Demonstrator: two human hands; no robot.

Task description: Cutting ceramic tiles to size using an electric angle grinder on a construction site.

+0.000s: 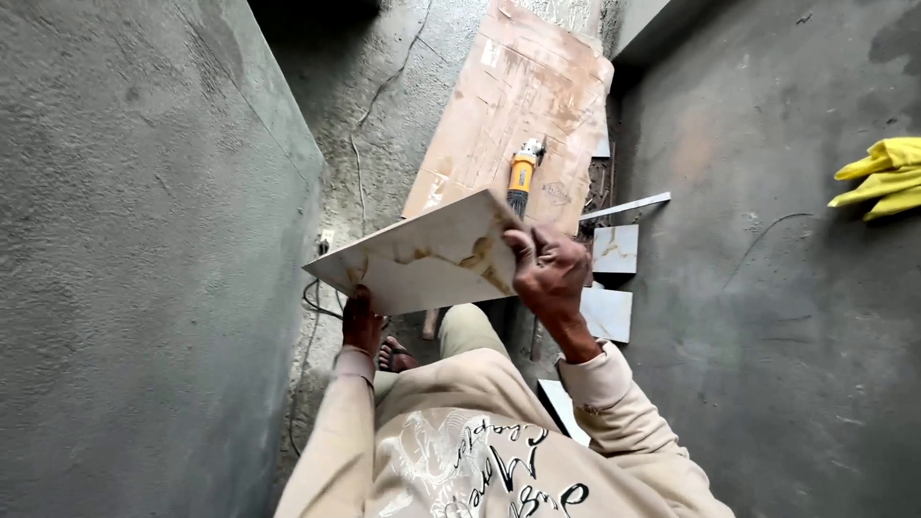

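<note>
Both hands, left (362,324) and right (549,273), clamp fingers on a marbled tile (422,257) (long axis left-right, tilted).

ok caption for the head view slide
Both hands, left and right, hold a marbled tile above an angle grinder.

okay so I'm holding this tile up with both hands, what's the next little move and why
Probably lower the tile flat onto the board ahead. Your left hand grips its near edge, your right hand its right end, and the yellow grinder lies on that board.
</note>
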